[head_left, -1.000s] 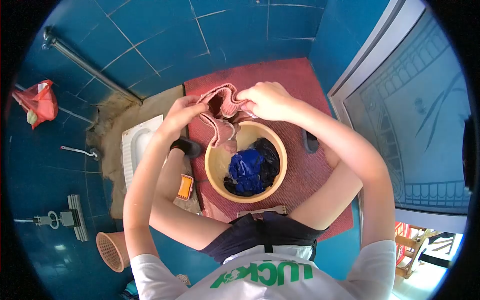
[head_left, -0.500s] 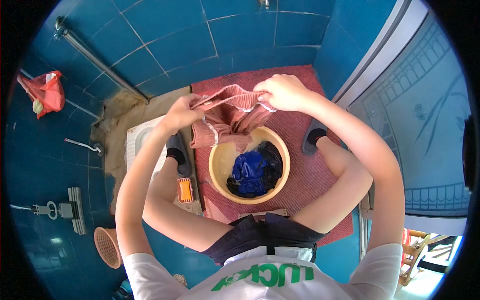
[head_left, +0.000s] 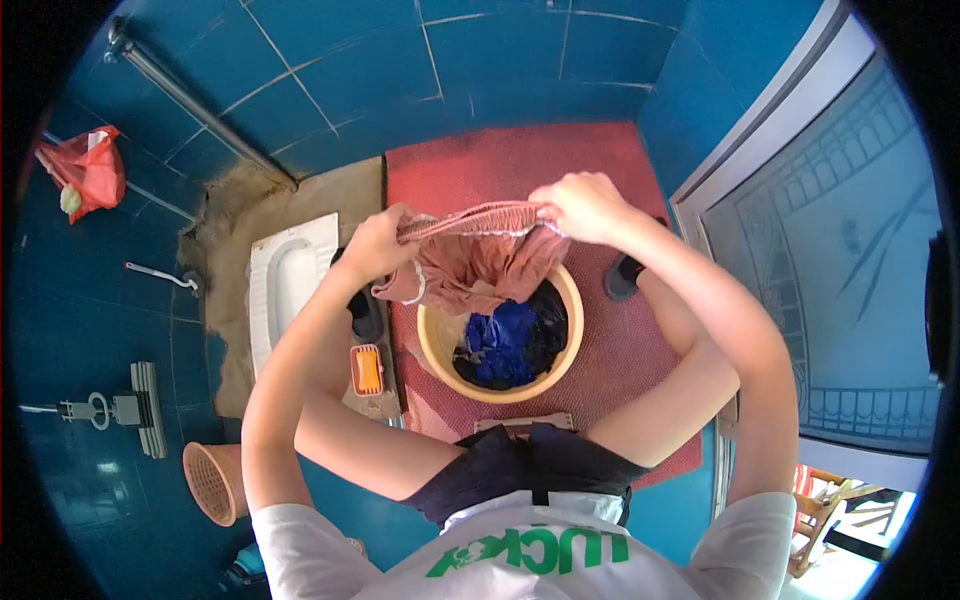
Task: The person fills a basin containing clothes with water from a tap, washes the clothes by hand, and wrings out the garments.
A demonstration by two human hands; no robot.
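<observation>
A pair of dusty-pink shorts [head_left: 485, 270] with a gathered elastic waistband and white trim hangs between my hands. My left hand [head_left: 380, 245] is closed on one end of the waistband. The other end is gripped by my right hand [head_left: 585, 208], so the band is pulled out wide. Below, the cloth hangs over the far part of a yellow basin [head_left: 430, 355], where I cannot tell whether it touches the rim. Wet blue clothing [head_left: 502, 340] and dark clothing [head_left: 550, 325] lie inside the basin.
The basin stands on a red mat [head_left: 620, 400] between my legs. To the left are a soap dish [head_left: 367, 370] with an orange bar, a squat toilet [head_left: 290, 285], a tan basket [head_left: 215, 483] and a mop head [head_left: 148, 410]. A frosted door [head_left: 820, 240] stands at the right.
The waistband has been drawn straighter, its opening narrowing. Both hands and the shorts sit slightly lower and further right, with the cloth hanging over more of the basin's far side.
</observation>
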